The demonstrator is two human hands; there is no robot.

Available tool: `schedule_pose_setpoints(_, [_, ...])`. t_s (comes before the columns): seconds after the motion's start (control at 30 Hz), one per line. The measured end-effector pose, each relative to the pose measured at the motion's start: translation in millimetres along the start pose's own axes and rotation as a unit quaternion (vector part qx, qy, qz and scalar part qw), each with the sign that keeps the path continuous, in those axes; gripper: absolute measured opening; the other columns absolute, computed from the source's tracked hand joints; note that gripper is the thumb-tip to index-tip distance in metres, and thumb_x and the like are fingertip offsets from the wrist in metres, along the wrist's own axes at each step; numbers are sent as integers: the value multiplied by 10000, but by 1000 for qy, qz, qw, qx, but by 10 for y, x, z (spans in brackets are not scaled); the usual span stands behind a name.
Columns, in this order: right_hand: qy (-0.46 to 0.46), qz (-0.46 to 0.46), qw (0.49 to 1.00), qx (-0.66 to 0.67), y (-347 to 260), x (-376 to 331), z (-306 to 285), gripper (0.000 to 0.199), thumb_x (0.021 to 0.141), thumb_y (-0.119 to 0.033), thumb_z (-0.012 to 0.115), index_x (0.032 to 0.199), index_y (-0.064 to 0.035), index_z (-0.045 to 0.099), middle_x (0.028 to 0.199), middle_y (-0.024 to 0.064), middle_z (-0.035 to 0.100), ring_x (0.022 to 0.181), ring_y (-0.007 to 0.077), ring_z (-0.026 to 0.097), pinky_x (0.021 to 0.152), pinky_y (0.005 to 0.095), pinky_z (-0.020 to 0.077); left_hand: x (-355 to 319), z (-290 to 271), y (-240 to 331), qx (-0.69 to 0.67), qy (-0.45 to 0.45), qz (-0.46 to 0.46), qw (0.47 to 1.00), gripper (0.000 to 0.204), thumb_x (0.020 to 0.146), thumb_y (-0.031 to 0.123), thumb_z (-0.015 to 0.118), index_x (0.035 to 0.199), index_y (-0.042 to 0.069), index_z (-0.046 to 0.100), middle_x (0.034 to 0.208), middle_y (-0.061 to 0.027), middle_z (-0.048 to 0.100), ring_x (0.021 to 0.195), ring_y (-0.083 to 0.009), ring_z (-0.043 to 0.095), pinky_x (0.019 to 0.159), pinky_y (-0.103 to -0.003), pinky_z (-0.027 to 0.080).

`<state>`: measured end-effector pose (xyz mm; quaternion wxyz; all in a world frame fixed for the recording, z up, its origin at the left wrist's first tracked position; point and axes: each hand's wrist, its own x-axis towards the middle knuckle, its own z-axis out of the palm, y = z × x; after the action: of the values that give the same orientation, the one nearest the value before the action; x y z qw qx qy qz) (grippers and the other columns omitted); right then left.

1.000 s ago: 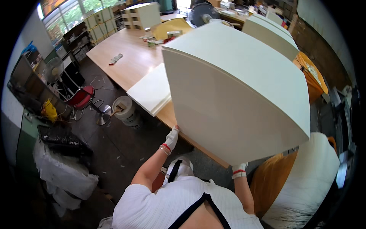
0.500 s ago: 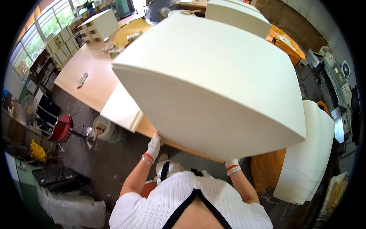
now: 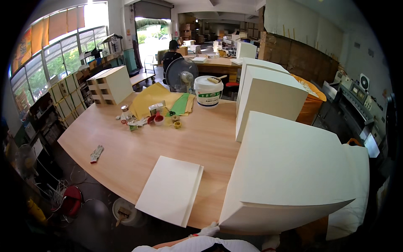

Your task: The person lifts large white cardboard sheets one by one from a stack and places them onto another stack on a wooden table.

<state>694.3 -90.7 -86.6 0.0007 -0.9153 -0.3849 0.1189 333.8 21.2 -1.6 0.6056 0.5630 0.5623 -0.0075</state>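
A large white box (image 3: 289, 164) with smooth faces stands at the table's near right, its front face toward me. My left hand (image 3: 209, 229), in a white glove, is at the box's lower left corner by the table edge, fingers closed against it. My right hand (image 3: 271, 242), also gloved, is below the box's front face; its fingers are hidden by the box and the picture's lower edge. Left of the box, a flat white slab (image 3: 168, 191) with a stepped edge lies on the wooden table (image 3: 205, 138).
Behind stand more white boxes (image 3: 273, 92). A white bucket with a brush (image 3: 208, 93), yellow sheets (image 3: 149, 101), tape rolls (image 3: 177, 124) and a glove (image 3: 96, 154) lie farther back and left. A pail (image 3: 126, 212) and red stool (image 3: 72, 200) are on the floor. A person (image 3: 171, 54) is at the back.
My view has lifted, bringing the far table and room into sight. The large box appears lower and farther right. Both hands stay near its lower edge.
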Motion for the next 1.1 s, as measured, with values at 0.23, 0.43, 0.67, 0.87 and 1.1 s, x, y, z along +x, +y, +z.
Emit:
schedule_pose_setpoints(0.23, [50,-25,934,353,-118,-37,247,325,930,-134,584,1231,-11,574,1247,149,606,1133,263,594,917,363,504,174,312,206,11,56,-8,998,512,904,397,453,1319,99,460,1211,-299,597,1153,-489,566,976,-518,439])
schedule_pose_setpoints(0.43, [116,-53,988,90,-855,-607,-873,510,892,-355,656,1301,-74,537,1264,173,598,1113,324,615,900,409,539,719,464,-81,104,60,76,990,440,888,343,498,1251,95,520,1198,-292,604,1096,-477,594,915,-521,475])
schedule_pose_setpoints(0.67, [163,-48,931,324,-634,-211,-474,555,786,-322,735,1272,-117,564,1213,150,629,1102,321,622,911,412,535,865,491,-279,175,93,115,973,359,870,280,550,1172,90,589,1181,-285,612,1031,-463,626,844,-523,517])
schedule_pose_setpoints(0.87, [159,-197,957,145,-246,-135,-554,378,609,-288,867,921,-116,742,995,148,691,990,357,644,913,447,510,356,156,-52,227,49,237,943,338,864,302,604,1112,73,605,1086,-292,610,974,-476,637,856,-527,511])
schedule_pose_setpoints(1.1, [262,-30,531,806,68,131,-2234,295,960,-140,563,1247,-77,536,1005,55,613,834,143,593,740,284,512,-322,-1156,515,-351,179,499,772,658,960,320,559,1483,25,290,1481,-145,367,1342,-273,373,1113,-410,302])
